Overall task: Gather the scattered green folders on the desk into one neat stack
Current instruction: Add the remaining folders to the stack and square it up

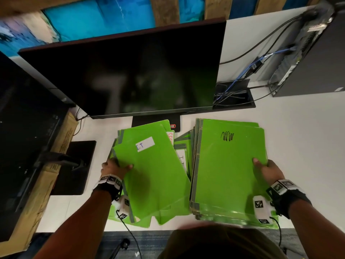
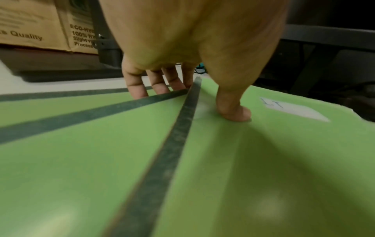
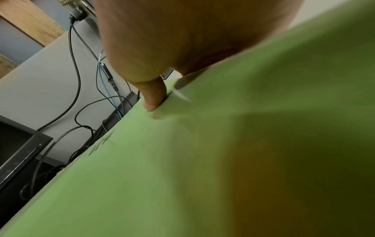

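Note:
Two piles of green folders lie on the white desk [image 1: 298, 146]. The left pile [image 1: 149, 174] is fanned and askew; its top folder [image 2: 263, 160] bears a white "I.T" label. My left hand [image 1: 115, 168] grips that top folder's left edge, thumb [image 2: 233, 110] on top and fingers [image 2: 138, 86] under the dark spine strip. The right pile [image 1: 227, 169] is squarer, with a black scribble on its top folder [image 3: 223, 160]. My right hand [image 1: 267, 168] holds that pile's right edge, thumb [image 3: 154, 96] pressed on top, fingers hidden beneath.
A large dark monitor [image 1: 130, 71] stands just behind the piles, its base [image 1: 156, 121] touching them. A second screen [image 1: 24, 118] and a cardboard box [image 1: 56, 156] sit at the left. Cables [image 1: 242, 86] and a computer tower [image 1: 308, 53] are at the back right.

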Demonstrator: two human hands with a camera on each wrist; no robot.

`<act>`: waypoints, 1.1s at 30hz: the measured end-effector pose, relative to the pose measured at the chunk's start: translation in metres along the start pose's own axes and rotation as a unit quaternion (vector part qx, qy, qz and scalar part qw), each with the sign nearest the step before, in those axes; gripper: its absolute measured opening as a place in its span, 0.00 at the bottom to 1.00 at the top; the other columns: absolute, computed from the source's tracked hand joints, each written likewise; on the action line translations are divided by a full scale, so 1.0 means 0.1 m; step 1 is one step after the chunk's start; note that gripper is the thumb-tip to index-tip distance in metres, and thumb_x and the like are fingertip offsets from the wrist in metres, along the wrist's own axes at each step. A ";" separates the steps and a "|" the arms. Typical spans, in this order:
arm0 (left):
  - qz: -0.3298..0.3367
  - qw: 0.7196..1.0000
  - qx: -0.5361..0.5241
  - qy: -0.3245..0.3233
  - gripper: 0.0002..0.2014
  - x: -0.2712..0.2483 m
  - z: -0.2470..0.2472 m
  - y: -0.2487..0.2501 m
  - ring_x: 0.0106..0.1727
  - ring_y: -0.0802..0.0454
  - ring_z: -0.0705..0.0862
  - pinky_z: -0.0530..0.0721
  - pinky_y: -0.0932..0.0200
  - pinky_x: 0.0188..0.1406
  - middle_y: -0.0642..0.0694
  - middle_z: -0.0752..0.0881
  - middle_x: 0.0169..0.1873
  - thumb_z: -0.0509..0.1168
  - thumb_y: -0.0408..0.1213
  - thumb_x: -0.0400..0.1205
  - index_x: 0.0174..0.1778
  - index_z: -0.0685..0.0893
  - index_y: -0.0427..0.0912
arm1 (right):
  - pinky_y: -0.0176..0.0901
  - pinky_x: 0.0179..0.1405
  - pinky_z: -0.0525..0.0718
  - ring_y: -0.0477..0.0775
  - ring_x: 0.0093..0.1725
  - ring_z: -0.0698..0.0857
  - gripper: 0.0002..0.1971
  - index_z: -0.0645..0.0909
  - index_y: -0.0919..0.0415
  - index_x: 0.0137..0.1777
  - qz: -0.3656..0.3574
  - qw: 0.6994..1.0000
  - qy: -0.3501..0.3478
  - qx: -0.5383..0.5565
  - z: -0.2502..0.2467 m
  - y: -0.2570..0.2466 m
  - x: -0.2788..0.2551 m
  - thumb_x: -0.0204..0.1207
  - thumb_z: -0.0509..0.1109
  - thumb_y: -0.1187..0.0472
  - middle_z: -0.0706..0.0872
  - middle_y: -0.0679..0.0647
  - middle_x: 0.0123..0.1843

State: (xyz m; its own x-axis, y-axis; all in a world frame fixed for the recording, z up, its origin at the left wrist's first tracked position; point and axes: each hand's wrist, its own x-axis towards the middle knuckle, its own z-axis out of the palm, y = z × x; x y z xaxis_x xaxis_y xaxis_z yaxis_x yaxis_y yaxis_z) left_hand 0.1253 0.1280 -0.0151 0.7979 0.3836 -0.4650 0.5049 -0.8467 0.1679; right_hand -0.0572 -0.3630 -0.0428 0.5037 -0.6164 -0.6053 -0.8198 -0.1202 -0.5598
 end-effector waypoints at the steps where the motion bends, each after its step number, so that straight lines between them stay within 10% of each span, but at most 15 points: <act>1: 0.002 1.000 0.007 -0.004 0.45 0.04 0.00 0.01 0.67 0.31 0.74 0.74 0.40 0.69 0.31 0.74 0.65 0.80 0.57 0.61 0.69 0.72 0.37 | 0.50 0.52 0.78 0.64 0.49 0.82 0.26 0.77 0.68 0.64 0.001 1.000 0.000 0.000 0.00 0.00 0.00 0.78 0.65 0.45 0.85 0.69 0.59; 6: -0.019 1.000 0.021 0.008 0.45 0.07 -0.08 0.11 0.68 0.31 0.74 0.74 0.41 0.69 0.32 0.70 0.69 0.82 0.46 0.62 0.72 0.69 0.38 | 0.51 0.52 0.80 0.65 0.49 0.84 0.26 0.79 0.65 0.63 0.000 1.000 0.004 -0.001 0.01 0.02 0.02 0.77 0.66 0.43 0.86 0.67 0.56; 11: -0.022 0.999 0.044 -0.012 0.44 0.04 0.01 0.09 0.71 0.32 0.69 0.71 0.40 0.71 0.33 0.71 0.70 0.76 0.58 0.64 0.74 0.69 0.48 | 0.55 0.54 0.82 0.67 0.51 0.85 0.27 0.80 0.66 0.63 -0.001 1.000 -0.002 -0.007 0.00 0.03 0.05 0.77 0.65 0.42 0.87 0.67 0.56; 16: 0.052 0.998 0.043 0.012 0.42 0.47 0.42 -0.20 0.59 0.33 0.80 0.81 0.42 0.58 0.33 0.82 0.57 0.73 0.65 0.57 0.61 0.79 0.40 | 0.48 0.49 0.75 0.62 0.46 0.80 0.25 0.79 0.67 0.62 -0.007 1.000 0.001 -0.016 0.00 -0.01 0.00 0.79 0.65 0.45 0.85 0.69 0.58; 21: 0.066 0.995 0.074 0.015 0.27 -0.27 -0.08 0.09 0.49 0.39 0.84 0.81 0.48 0.52 0.38 0.84 0.40 0.78 0.58 0.64 0.38 0.83 0.35 | 0.49 0.52 0.76 0.65 0.50 0.82 0.26 0.77 0.69 0.63 -0.008 1.000 -0.004 -0.022 -0.02 -0.03 -0.01 0.79 0.65 0.45 0.84 0.71 0.60; 28: 0.045 0.995 -0.079 0.033 0.44 -0.46 -0.11 0.06 0.65 0.29 0.77 0.77 0.38 0.67 0.29 0.68 0.70 0.82 0.45 0.63 0.70 0.70 0.30 | 0.51 0.56 0.75 0.70 0.60 0.81 0.28 0.75 0.69 0.66 0.000 1.000 -0.010 -0.026 -0.04 -0.06 -0.06 0.79 0.64 0.45 0.82 0.71 0.64; 33: 0.123 0.971 -0.202 -0.027 0.25 -0.43 -0.11 -0.01 0.53 0.41 0.87 0.86 0.41 0.55 0.40 0.88 0.53 0.79 0.41 0.68 0.57 0.78 0.42 | 0.54 0.60 0.76 0.70 0.62 0.81 0.29 0.74 0.69 0.68 0.000 1.000 -0.012 -0.024 -0.05 -0.06 -0.06 0.79 0.64 0.43 0.81 0.71 0.66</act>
State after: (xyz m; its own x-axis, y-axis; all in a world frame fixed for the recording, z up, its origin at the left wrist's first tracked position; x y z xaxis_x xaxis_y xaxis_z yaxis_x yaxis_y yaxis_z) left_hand 0.0944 0.1170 0.0145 0.8981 0.1591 -0.4100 0.3975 -0.6925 0.6020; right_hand -0.0565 -0.3624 -0.0326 0.5088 -0.5976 -0.6196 -0.8324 -0.1579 -0.5312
